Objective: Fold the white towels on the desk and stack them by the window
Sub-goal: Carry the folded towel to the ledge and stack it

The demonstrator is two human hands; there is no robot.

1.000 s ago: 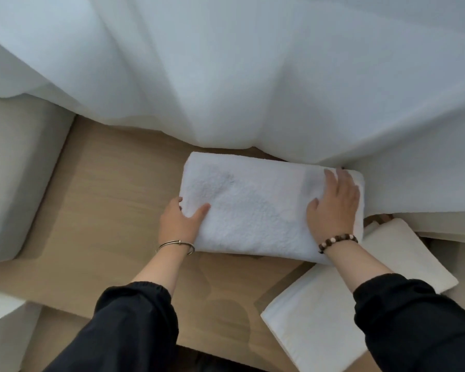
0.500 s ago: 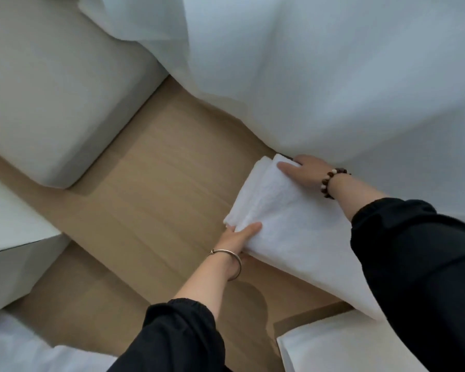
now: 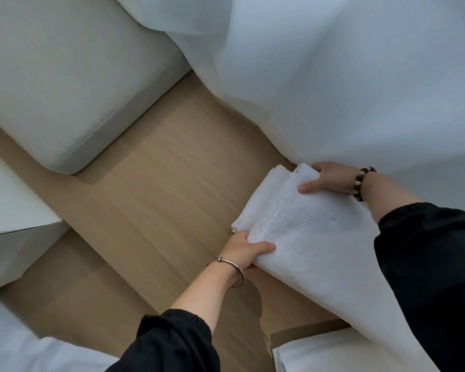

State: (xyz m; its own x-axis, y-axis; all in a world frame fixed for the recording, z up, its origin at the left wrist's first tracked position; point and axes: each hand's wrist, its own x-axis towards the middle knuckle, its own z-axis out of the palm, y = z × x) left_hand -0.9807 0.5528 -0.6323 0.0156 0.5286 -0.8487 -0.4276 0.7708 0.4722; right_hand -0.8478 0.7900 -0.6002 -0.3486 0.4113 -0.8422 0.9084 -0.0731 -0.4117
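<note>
The left hand (image 3: 249, 249) and right hand (image 3: 322, 178) are apart, each clamped on an end corner of the folded towel (image 3: 306, 224) with the thumb on top, likely to keep its layers square while seating it on the bench (image 3: 159, 197) at the hem of the curtain (image 3: 333, 76). The hanging curtain crowds the right hand. A pale cushion (image 3: 65, 76) lies left of the curtain, well apart.

The towel (image 3: 306, 224) is plain white with a nubby terry pile. Under it, the wooden surface (image 3: 159, 197) is light tan with fine straight grain. The curtain (image 3: 346, 76) is bluish white and the cushion (image 3: 65, 76) pale cream-grey. Both sleeves (image 3: 427, 277) are black. The bangle (image 3: 238, 275) is rosy gold, and the bead bracelet (image 3: 360, 183) mixes dark brown with cream.
</note>
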